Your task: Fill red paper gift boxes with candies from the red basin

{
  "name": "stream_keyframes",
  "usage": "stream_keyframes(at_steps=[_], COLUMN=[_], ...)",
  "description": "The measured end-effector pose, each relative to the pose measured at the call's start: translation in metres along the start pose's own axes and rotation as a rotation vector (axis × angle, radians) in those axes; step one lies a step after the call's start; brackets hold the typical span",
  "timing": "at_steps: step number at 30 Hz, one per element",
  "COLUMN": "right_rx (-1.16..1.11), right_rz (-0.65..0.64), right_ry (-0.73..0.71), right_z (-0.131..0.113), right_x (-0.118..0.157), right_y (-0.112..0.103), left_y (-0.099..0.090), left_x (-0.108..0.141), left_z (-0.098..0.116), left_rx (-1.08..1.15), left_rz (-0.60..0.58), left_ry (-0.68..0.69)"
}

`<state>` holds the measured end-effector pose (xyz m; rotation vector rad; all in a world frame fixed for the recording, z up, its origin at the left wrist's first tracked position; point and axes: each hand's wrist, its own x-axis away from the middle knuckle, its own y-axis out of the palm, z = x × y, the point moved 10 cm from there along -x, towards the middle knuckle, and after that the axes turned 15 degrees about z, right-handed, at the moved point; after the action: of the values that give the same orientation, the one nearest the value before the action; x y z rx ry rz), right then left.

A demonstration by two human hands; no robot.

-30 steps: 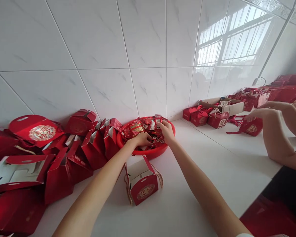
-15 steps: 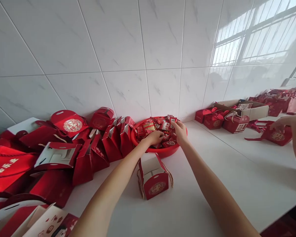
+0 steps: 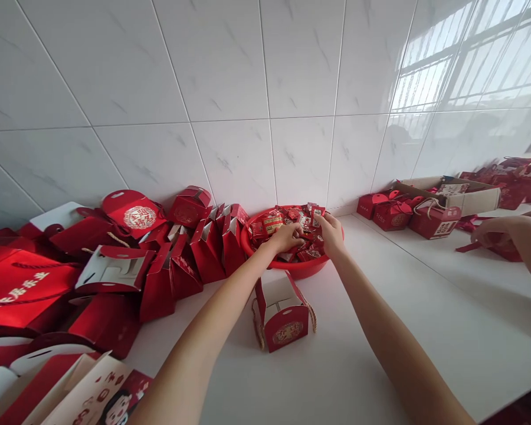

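A red plastic basin [image 3: 298,271] full of small red wrapped candies [image 3: 310,254] stands against the tiled wall. My right hand [image 3: 331,235] is at the basin's right side, pinching a red candy packet [image 3: 317,215] with a white label. Above the candies, my left hand [image 3: 287,237] has its fingers curled together; whatever is in them is hidden. Just in front of the basin, a red gift box [image 3: 287,333] stands open at the top, its white inside showing and rope handles hanging at both sides.
Many red gift boxes [image 3: 128,268] and a red bag [image 3: 26,286] are piled on the left. Toward the right are closed red boxes [image 3: 392,213] and a cardboard carton [image 3: 482,203]. Another person's hand [image 3: 495,230] handles a red box at the right edge of the white counter [image 3: 425,307].
My left hand has lifted slightly from among the candies, its fingers curled. My right hand keeps the packet at the basin's edge. The view has shifted a little to the left.
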<state>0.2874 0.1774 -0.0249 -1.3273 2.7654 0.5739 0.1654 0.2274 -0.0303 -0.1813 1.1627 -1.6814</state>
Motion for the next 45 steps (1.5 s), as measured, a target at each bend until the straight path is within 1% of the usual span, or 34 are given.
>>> stream_keyframes(at_steps=[3,5,11,14,20,24,31,33,37,40,43,45], right_rx=[-0.034,-0.045,-0.054,-0.053,-0.088,-0.073,-0.055,-0.071,-0.024,0.016,-0.008,-0.051], right_rz=[0.009,0.017,0.023,0.014,0.014,-0.009,-0.073,-0.130,-0.300,-0.371,-0.342,-0.257], right_ry=[0.013,0.017,0.017,0.012,0.094,0.127,0.132,0.142,0.161,0.184,0.178,0.146], right_z=[0.000,0.000,0.000,-0.002,-0.001,-0.003,-0.008,-0.008,-0.008,-0.006,-0.006,-0.008], right_x=[0.000,0.000,0.001,0.002,0.007,0.011,0.017,0.020,0.029,0.034,0.031,0.025], right_y=[-0.001,-0.002,-0.002,-0.001,0.001,0.003,0.008,0.014,0.027,0.031,0.028,0.022], left_y=[-0.001,-0.006,-0.035,-0.046,-0.056,-0.062,-0.065,-0.066,-0.068,-0.068,-0.067,-0.067], left_x=[0.000,-0.001,-0.001,0.000,0.002,0.004,0.004,0.004,0.005,0.006,0.007,0.007], left_z=[0.000,-0.001,-0.006,-0.009,-0.008,-0.004,-0.003,-0.003,-0.002,0.000,-0.001,-0.005], left_rx=[0.021,0.026,0.063,0.097,0.181,0.285,0.261,0.265,0.356,0.441,0.515,0.564], left_rz=[0.007,0.042,0.243,0.329,0.413,0.472,0.491,0.504,0.533,0.542,0.543,0.544], left_ry=[-0.008,-0.013,-0.036,-0.052,-0.070,-0.043,-0.023,-0.003,0.056,0.086,0.048,-0.012])
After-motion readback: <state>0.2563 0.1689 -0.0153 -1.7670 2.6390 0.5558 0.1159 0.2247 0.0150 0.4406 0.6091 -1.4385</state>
